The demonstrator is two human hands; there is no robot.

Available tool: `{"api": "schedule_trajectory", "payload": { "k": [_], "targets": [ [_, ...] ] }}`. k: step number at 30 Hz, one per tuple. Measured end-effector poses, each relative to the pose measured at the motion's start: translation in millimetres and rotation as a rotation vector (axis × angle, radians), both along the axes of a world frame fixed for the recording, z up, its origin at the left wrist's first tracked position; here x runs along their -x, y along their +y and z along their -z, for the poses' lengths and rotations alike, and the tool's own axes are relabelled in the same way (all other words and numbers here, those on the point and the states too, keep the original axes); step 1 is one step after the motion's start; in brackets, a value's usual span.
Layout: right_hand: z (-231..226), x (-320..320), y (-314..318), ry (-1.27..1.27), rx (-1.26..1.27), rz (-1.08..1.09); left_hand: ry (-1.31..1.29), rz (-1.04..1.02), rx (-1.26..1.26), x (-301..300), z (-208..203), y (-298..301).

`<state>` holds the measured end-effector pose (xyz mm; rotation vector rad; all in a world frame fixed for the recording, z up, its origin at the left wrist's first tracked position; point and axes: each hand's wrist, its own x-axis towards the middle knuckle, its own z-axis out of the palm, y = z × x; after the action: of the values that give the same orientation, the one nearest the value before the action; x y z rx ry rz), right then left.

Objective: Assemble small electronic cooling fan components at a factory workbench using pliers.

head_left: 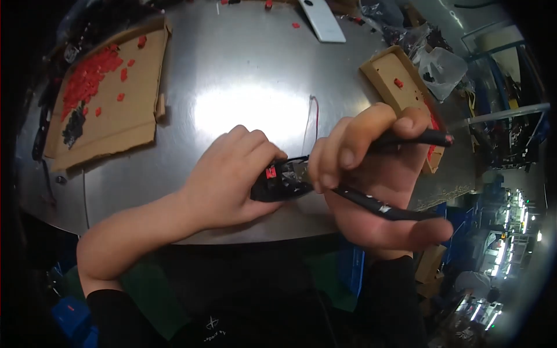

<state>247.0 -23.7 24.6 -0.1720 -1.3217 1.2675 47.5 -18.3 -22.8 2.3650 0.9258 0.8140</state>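
Observation:
My left hand (229, 177) is closed round a small black plastic housing (272, 190) just above the metal table, left of my right hand. A red part (270, 173) sits in the housing, beside my left fingertips. My right hand (362, 159) grips a pair of pliers (380, 207) with black handles spread apart. The head of the pliers meets the housing; its tips are partly hidden and I cannot tell exactly what they touch. Beyond my hands, a thin red wire (317, 119) and a pale one stand out over the table.
At the left lies a shallow cardboard tray (136, 134) with many red pieces (87, 84) and a few black ones (73, 126). A second cardboard box (383, 72) with red parts is at the right. A white phone (325, 22) and plastic bags (441, 69) lie farther back.

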Motion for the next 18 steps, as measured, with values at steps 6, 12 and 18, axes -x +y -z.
{"api": "schedule_trajectory", "payload": {
  "k": [6,12,18],
  "targets": [
    [24.1,9.4,9.9,-0.114,-0.174,-0.002,-0.007,-0.021,0.035,6.5,1.9,0.8],
    [35.3,11.1,20.0,-0.14,-0.218,-0.059,-0.008,-0.041,0.05,7.7,5.1,-1.9],
    [40.4,20.8,13.7,-0.061,-0.224,0.001,-0.085,-0.045,0.044,6.8,14.1,-2.5]
  ]
}}
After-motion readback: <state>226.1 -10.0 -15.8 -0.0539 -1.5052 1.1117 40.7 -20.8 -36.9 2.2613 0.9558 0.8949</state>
